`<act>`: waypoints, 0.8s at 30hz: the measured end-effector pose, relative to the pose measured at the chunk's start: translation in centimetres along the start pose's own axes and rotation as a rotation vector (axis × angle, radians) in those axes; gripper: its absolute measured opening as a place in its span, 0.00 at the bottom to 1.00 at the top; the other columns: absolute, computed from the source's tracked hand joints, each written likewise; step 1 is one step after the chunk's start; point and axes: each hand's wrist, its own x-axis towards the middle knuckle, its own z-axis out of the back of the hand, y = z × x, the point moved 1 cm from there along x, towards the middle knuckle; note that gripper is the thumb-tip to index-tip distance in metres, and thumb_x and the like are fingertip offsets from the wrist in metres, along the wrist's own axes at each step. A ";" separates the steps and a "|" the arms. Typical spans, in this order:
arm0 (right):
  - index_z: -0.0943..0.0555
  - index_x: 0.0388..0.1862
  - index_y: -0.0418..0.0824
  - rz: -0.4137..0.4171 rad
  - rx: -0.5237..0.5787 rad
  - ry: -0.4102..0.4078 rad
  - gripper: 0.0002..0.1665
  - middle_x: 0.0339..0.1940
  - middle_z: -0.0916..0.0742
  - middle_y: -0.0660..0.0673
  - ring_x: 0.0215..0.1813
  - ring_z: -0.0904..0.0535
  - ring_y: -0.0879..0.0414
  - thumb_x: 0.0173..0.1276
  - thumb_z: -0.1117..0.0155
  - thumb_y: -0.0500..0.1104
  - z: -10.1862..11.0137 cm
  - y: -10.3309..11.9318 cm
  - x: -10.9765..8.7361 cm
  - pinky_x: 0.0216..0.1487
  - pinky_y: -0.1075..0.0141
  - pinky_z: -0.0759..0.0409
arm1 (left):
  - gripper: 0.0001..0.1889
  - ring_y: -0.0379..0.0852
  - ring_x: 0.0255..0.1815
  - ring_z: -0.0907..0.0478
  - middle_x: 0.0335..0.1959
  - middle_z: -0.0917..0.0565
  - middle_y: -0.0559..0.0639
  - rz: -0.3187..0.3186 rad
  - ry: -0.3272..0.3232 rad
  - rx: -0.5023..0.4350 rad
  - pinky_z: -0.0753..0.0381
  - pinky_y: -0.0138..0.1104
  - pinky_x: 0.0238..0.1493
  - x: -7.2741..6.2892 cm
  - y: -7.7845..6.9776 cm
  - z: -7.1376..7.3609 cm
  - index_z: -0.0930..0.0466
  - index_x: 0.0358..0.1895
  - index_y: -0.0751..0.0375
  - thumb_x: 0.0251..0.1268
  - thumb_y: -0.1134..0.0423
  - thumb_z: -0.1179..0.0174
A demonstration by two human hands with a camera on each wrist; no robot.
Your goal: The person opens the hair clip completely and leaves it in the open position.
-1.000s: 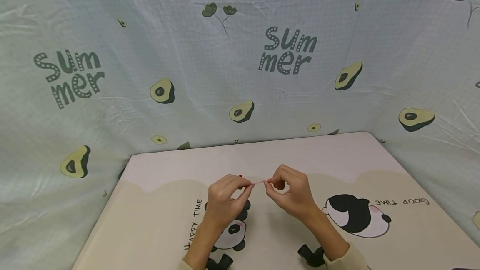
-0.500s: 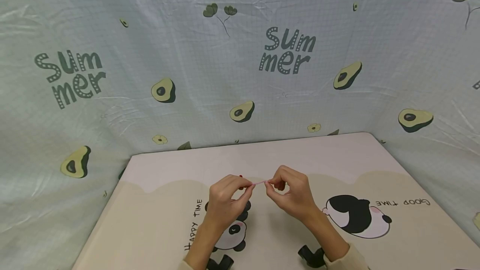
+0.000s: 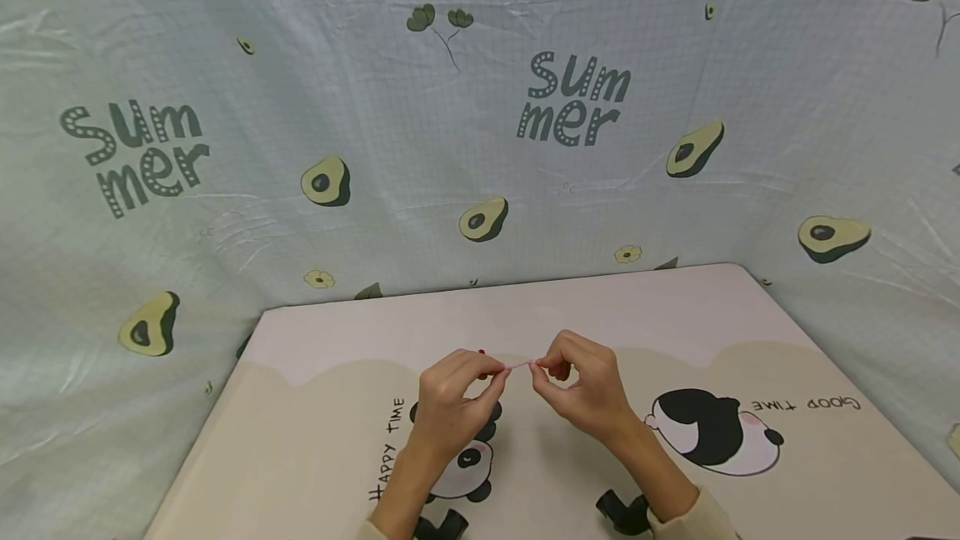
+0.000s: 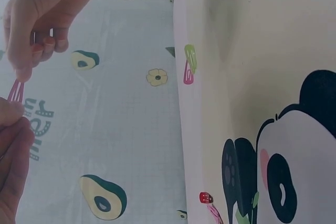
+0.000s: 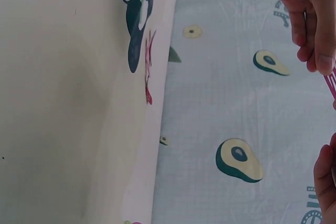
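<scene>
A slim pink snap hair clip is stretched between both hands above the table. My left hand pinches one end between thumb and forefinger. At the other end, the right hand pinches it with thumb and forefinger, the other fingers curled in. In the left wrist view, the clip shows a slotted metal frame between the fingertips. On the table beyond the hands lie a green clip and a pink clip, overlapping. Nearby is a clip with a red strawberry-like ornament.
A table with a cloud and panda print stands against a wall sheet printed with avocados. Black elbow-shaped pieces sit by both forearms. Several pink clips lie near the table's far edge.
</scene>
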 end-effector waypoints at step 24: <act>0.23 0.24 0.44 0.005 0.006 -0.004 0.17 0.21 0.20 0.50 0.24 0.29 0.62 0.50 0.26 0.25 0.1 -0.1 -0.1 0.27 0.77 0.26 | 0.09 0.40 0.27 0.17 0.26 0.12 0.46 0.003 -0.017 0.011 0.15 0.27 0.34 -0.2 -0.3 -0.3 0.13 0.31 0.57 0.50 0.75 0.25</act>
